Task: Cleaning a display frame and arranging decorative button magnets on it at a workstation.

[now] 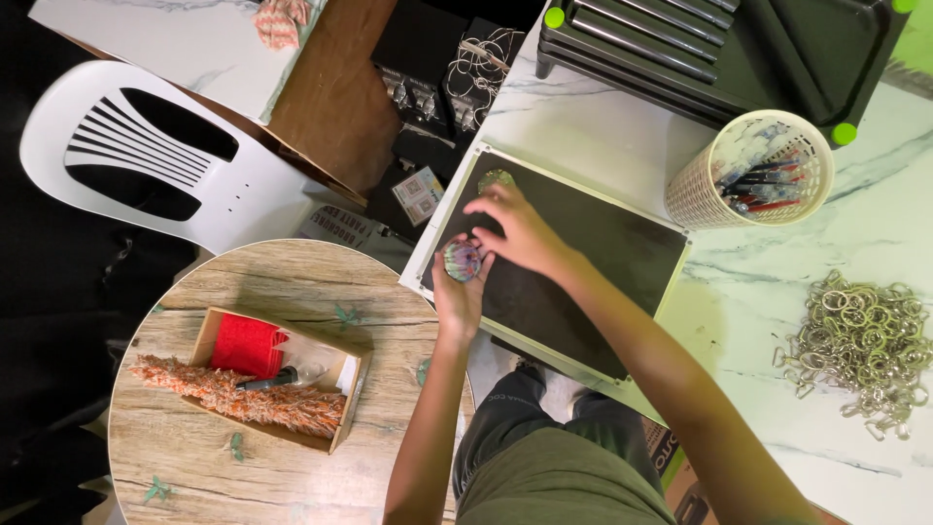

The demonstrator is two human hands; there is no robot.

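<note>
Small round multicoloured disc (462, 260) sits gripped in left hand (457, 292) over dark rectangular board (603, 258) at desk's (603, 146) left edge; right hand (520, 231), fingers curled, pinches it. Fitting appears underway; steady alignment needed.

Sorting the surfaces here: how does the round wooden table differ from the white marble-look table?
The round wooden table is tan and circular, and carries a small open box. The white marble-look table is pale, veined and straight-edged, and carries a dark board and metal rings. Both lie near the person.
</note>
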